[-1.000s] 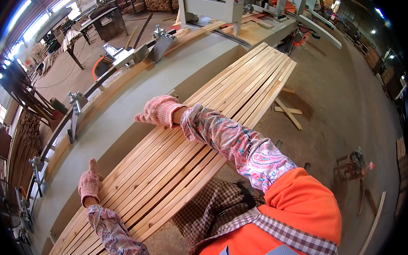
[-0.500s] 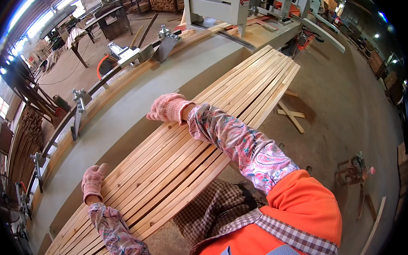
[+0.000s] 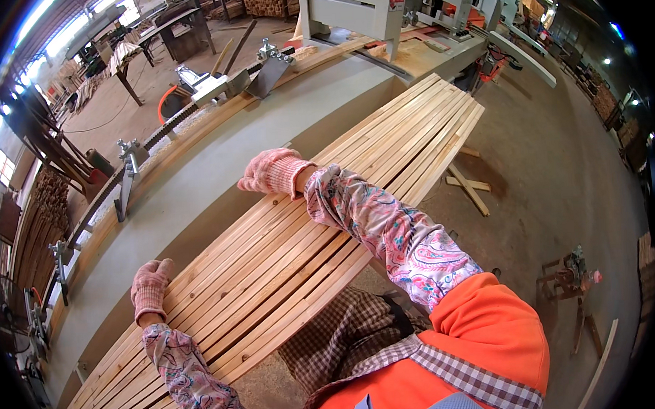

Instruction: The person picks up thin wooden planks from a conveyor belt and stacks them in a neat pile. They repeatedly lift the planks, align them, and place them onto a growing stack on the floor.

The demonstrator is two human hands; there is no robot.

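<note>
Grey-brown workshop floor [image 3: 559,158] fills the right of my remote view. Left of it I see a long pale machine bed [image 3: 216,158], curved by the fisheye. Beside its near side, wooden strips [image 3: 271,258] lie in a row, slanting from lower left to upper right before the wearer's orange top [image 3: 486,329] and checked apron [image 3: 340,328]. One patterned sleeve [image 3: 394,231] crosses above the wood. Smaller still, the pink-gloved left hand [image 3: 153,285] and right hand [image 3: 275,172] sit well apart at the strips' far edge, fingers curled; I cannot tell whether either grips. Small metal brackets [image 3: 127,177] line the bed's far side.
</note>
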